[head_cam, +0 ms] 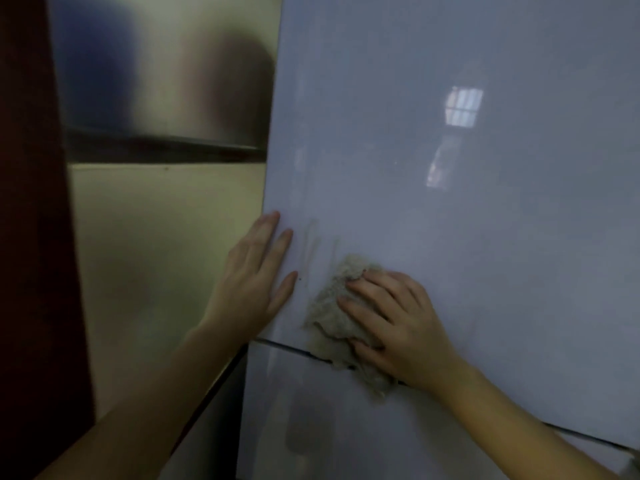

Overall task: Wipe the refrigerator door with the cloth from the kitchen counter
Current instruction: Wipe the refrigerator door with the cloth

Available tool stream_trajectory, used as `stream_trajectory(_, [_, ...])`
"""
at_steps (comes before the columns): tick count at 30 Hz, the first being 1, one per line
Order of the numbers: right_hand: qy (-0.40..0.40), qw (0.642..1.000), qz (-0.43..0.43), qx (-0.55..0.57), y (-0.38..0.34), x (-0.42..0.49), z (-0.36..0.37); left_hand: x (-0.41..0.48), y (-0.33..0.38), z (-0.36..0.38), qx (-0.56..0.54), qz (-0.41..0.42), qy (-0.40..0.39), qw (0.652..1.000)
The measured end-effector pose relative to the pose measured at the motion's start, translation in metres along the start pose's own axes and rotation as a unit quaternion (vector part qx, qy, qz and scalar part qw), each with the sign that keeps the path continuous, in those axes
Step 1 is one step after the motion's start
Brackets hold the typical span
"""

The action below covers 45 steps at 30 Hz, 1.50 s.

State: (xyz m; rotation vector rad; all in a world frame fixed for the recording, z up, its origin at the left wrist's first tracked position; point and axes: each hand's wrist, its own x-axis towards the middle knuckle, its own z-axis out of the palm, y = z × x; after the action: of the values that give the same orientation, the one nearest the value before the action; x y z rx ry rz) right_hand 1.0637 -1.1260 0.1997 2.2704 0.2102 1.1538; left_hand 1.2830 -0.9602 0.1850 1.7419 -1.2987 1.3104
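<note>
Refrigerator door (450, 202): smooth, glossy, pale grey, mirror-like reflections. Cloth (332, 317) on door: rough, fuzzy, matt beige fabric. Left of door, panel (162, 81): brushed metal sheen.

Dim, soft-focus picture; a window's glare (462, 107) shines on the glossy refrigerator door (450, 202) above the fingers (367, 289); left edge falls dark.

no readable text, labels or numbers

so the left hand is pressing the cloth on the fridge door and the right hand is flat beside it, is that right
Not quite: the head view shows the right hand pressing the cloth on the fridge door, and the left hand flat beside it.
</note>
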Motion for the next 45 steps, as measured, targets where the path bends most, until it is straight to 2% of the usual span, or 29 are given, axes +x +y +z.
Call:
stream_trajectory(2, [0.007, 1.0, -0.01, -0.007, 0.014, 0.003, -0.007, -0.012, 0.002, 0.003, -0.007, -0.012, -0.003, 1.0])
stream_trajectory(7, [0.062, 0.997, 0.046, -0.02, 0.032, 0.058, -0.025, -0.042, 0.008, 0.014, -0.034, -0.048, 0.017, 0.998])
stream_trajectory(10, [0.044, 0.999, 0.029, -0.013, 0.021, 0.078, -0.018, -0.055, 0.02, 0.029, -0.053, -0.063, 0.037, 0.996])
stream_trajectory(16, [0.006, 0.999, -0.022, -0.032, 0.018, 0.038, -0.015, -0.063, 0.023, 0.044, -0.07, -0.066, 0.042, 0.994])
stream_trajectory(21, [0.043, 0.998, 0.008, -0.042, 0.026, 0.054, -0.018, -0.068, 0.015, 0.046, -0.068, -0.042, 0.046, 0.996])
stream_trajectory(25, [0.059, 0.997, 0.033, -0.035, 0.005, 0.069, 0.001, -0.071, 0.012, 0.05, -0.078, -0.026, 0.066, 0.994])
stream_trajectory(30, [0.044, 0.998, 0.013, -0.045, -0.019, 0.028, 0.022, -0.079, 0.009, 0.053, -0.073, -0.012, 0.089, 0.993])
stream_trajectory(34, [0.047, 0.997, 0.021, -0.061, -0.034, -0.014, 0.033, -0.093, 0.014, 0.06, -0.072, -0.034, 0.111, 0.991])
stream_trajectory(40, [0.098, 0.989, 0.091, -0.068, -0.039, -0.056, 0.037, -0.115, 0.015, 0.064, -0.052, -0.02, 0.114, 0.992])
stream_trajectory(45, [0.098, 0.986, 0.11, -0.081, -0.031, -0.074, 0.027, -0.116, 0.02, 0.069, -0.058, -0.038, 0.119, 0.99])
